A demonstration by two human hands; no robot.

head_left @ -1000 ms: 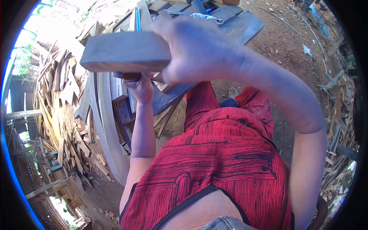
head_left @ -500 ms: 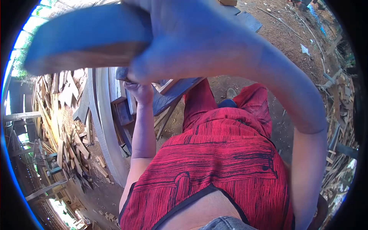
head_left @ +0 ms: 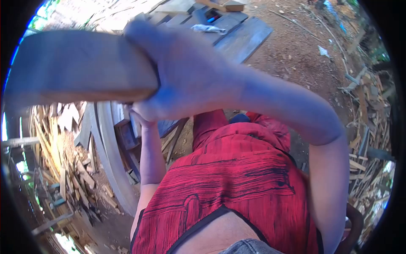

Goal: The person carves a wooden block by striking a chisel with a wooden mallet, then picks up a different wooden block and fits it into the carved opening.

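Note:
My right hand (head_left: 186,72) is raised close to the camera, its fingers wrapped round a thick wooden block (head_left: 80,67) that points left. The block is blurred and its far end fades out at the left. Below and behind it, my left hand (head_left: 144,113) is closed low over the workbench, mostly covered by the right hand. What it grips is hidden. Beside my left forearm are long curved grey boards (head_left: 103,144) and dark wooden bench parts (head_left: 127,136).
Scrap wood (head_left: 78,178) is heaped on the left, with more offcuts (head_left: 370,139) on the right. Ahead lie stacked planks (head_left: 245,40) with a crumpled white wrapper (head_left: 208,28) on them. Bare earth (head_left: 292,46) stretches beyond. A curved chair part (head_left: 354,228) is at lower right.
My right hand and the block have moved down and left in view, now covering more of my left hand. The view has shifted, showing more of the planks ahead.

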